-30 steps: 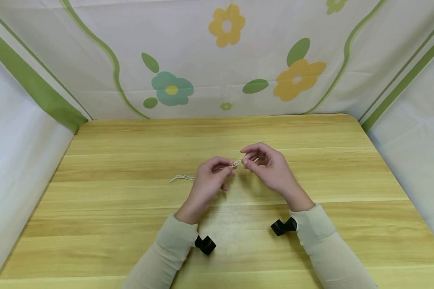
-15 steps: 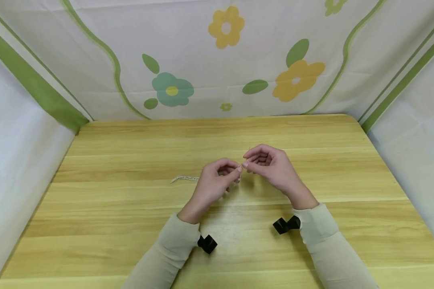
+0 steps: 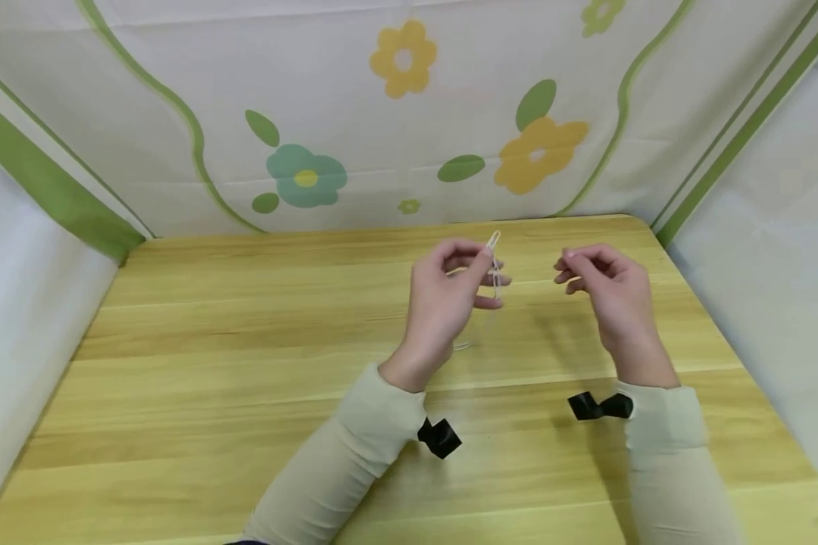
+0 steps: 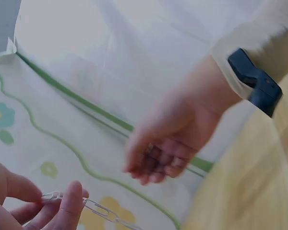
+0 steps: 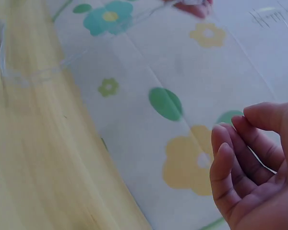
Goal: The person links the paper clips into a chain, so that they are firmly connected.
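Observation:
A chain of white paper clips [image 3: 497, 277] hangs from my left hand [image 3: 443, 299], which pinches its top clip between thumb and index finger. In the left wrist view, linked clips [image 4: 102, 208] trail off past the fingers. Lower down, a bit of the chain [image 3: 461, 347] shows beside the left wrist; the part between is blurred or hidden. My right hand [image 3: 613, 291] hovers to the right, apart from the chain. Its fingers are loosely bent, the thumb close to the index fingertip, and no object shows between them in the right wrist view.
A light wood table [image 3: 198, 393] lies beneath both hands. Behind it hangs a white curtain [image 3: 354, 98] printed with flowers, and white cloth [image 3: 784, 250] closes in the sides. Black wrist cameras [image 3: 440, 437] are strapped over the beige sleeves.
Both hands have risen and shifted right, and the right hand has drawn away from the left. The chain now hangs from the left hand; its trailing part has left its earlier place on the table.

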Motion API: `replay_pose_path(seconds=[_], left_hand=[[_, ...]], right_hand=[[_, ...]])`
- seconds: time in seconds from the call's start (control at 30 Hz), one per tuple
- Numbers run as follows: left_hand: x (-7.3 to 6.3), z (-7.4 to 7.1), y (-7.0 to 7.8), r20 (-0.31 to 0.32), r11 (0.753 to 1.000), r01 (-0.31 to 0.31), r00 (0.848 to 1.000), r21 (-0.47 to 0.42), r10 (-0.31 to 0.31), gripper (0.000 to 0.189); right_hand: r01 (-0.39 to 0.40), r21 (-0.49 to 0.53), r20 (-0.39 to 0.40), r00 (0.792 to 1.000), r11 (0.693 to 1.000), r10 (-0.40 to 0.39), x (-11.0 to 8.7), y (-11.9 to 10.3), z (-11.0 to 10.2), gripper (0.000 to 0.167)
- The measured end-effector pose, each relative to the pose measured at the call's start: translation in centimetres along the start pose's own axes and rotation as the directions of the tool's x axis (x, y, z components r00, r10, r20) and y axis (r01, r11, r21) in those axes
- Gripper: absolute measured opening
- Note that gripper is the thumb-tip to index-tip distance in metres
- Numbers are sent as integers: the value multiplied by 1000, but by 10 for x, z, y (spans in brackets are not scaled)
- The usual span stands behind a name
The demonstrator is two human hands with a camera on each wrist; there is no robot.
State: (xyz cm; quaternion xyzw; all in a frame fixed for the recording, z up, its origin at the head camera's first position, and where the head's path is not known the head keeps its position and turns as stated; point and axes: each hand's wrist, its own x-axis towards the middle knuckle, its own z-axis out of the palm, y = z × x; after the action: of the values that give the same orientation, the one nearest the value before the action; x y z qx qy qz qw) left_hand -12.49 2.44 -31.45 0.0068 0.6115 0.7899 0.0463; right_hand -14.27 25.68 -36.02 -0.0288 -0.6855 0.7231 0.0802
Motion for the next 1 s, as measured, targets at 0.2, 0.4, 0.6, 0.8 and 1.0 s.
replay_pose_path(seconds=[0.2,0.4,0.6,0.8,1.0], left_hand=[[-4,-23,12,-157,994,-56,987,-97,41,12],[-5,-96,-20,-351,998,32,935,-60,-51,11],[-8,-152,-44,-453,985,161,875,-55,-168,26],[-11,-172,-49,-479,978,185,853,-94,-208,19],[-13,-182,-48,-463,973,179,857,-146,-227,12]], right_hand=[[-59,-93,-1,998,994,59,2,4,-13,21],[-26,-505,194,970,863,143,-1,26,4,33],[201,-720,438,874,664,210,-7,52,34,31],[314,-742,488,859,592,156,-7,59,60,30],[355,-739,512,849,573,134,-4,62,77,14]])
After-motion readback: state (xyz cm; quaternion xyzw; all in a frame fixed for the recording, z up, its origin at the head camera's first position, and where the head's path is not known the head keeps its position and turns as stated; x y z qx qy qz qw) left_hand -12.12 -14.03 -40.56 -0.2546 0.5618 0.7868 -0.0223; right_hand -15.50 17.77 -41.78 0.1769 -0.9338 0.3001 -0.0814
